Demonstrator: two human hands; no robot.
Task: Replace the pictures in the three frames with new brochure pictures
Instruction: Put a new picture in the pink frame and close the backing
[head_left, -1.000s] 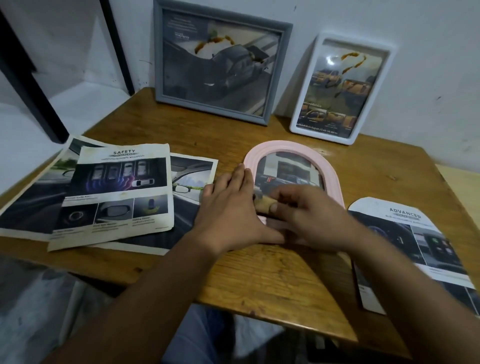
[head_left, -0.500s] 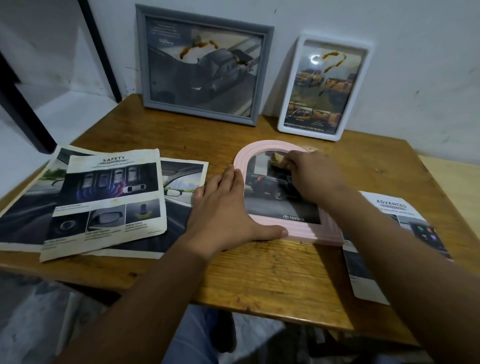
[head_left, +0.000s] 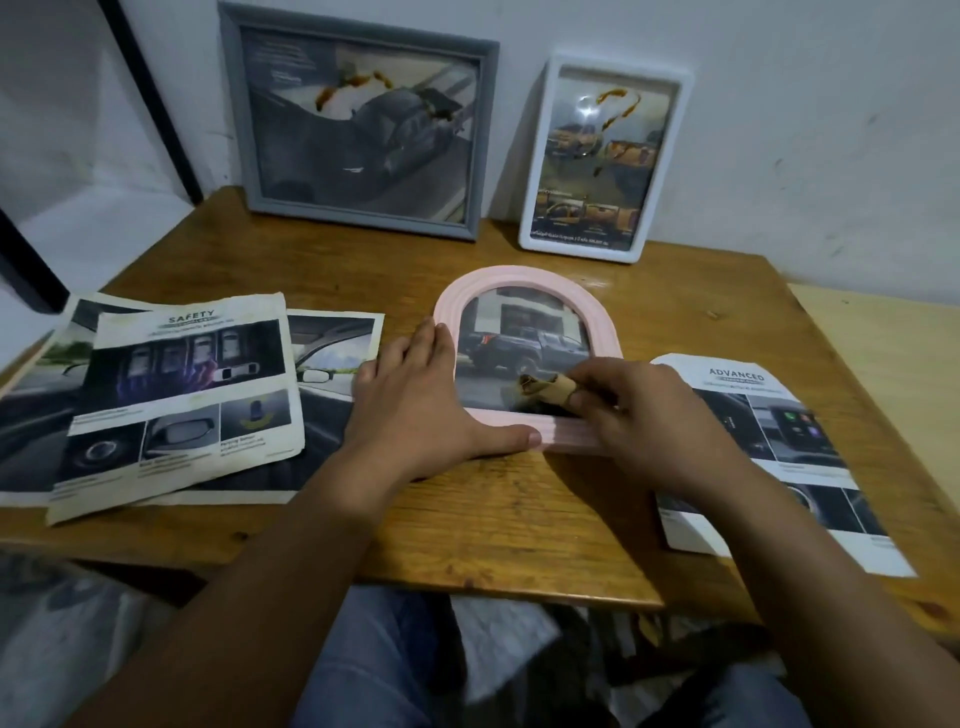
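Wooden counter (head_left: 519, 519) | pink arched frame (head_left: 602, 322), long axis 12–6 | left hand (head_left: 415, 410) flat at its 9 | right hand (head_left: 639, 415) at 5, apparently pinching brown wad (head_left: 545, 387).

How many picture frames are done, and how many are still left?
None looks finished. The grey frame and white frame lean on the wall with stained pictures. The left hand steadies the pink frame while the right hand rubs its glass with a small wad. Brochure pages wait alongside.
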